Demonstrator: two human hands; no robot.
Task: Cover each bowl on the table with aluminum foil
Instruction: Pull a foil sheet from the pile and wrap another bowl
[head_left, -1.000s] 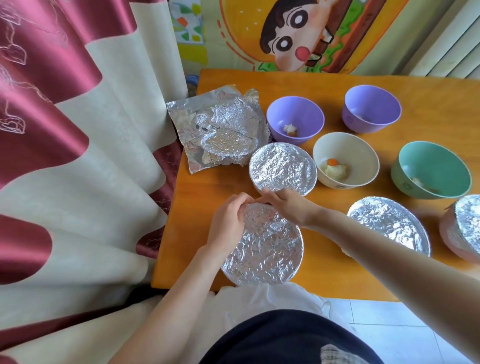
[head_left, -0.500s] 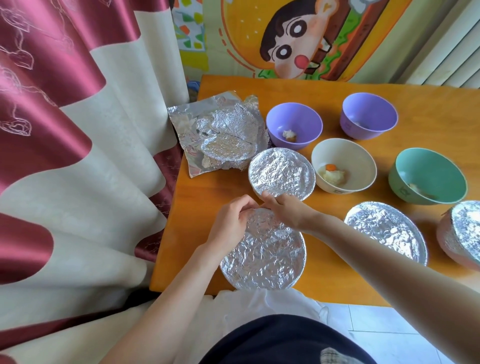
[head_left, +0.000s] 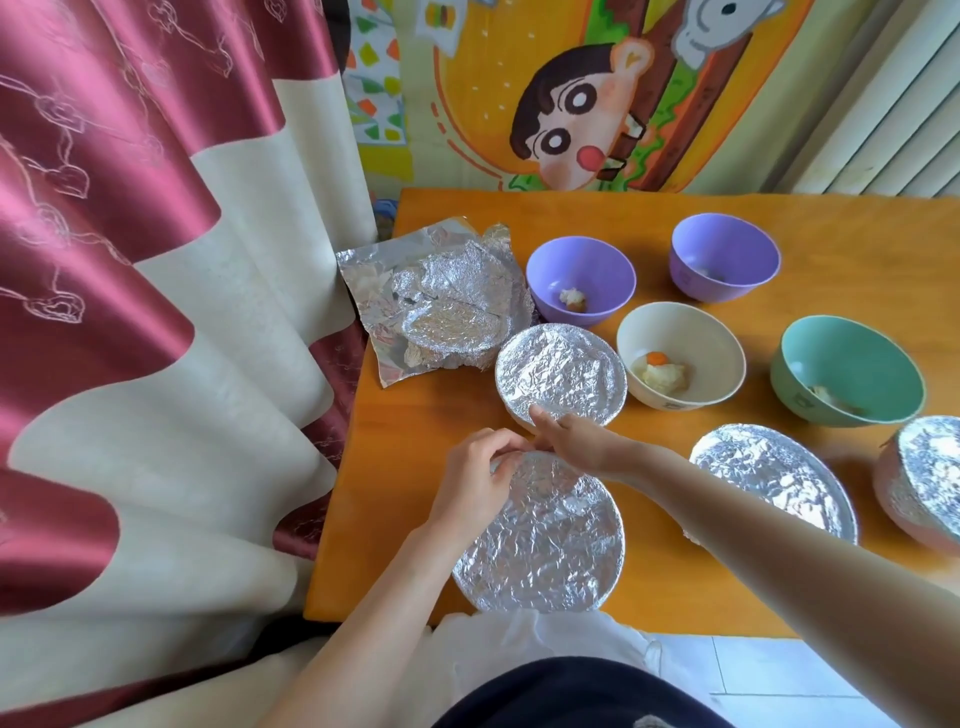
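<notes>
Where the red-and-cream curtain (head_left: 130, 312) ends at the left, an orange bench (head_left: 415, 431) is seen, with crumpled foil sheets (head_left: 436, 306) lying at its far left corner. Just right of them, a foil-covered bowl (head_left: 561, 374) is set, and nearer the front edge a second covered bowl (head_left: 540, 535) is being worked on. The left hand (head_left: 475, 486) is curled over its far left rim, fingers pinching the foil there; the right hand (head_left: 576, 441) is laid at the far rim beside it, fingers bent onto the foil, thumb touching the bowl behind. Further right, four bowls stand uncovered: a purple bowl (head_left: 582, 280) holding a white morsel, a second purple one (head_left: 724, 257), a cream bowl (head_left: 680, 353) with white and orange food, and a green bowl (head_left: 847, 369). Two more covered bowls (head_left: 774, 478) (head_left: 924, 478) are placed at the right front. No legible writing is found; a faint mark on the cream bowl cannot be read.
</notes>
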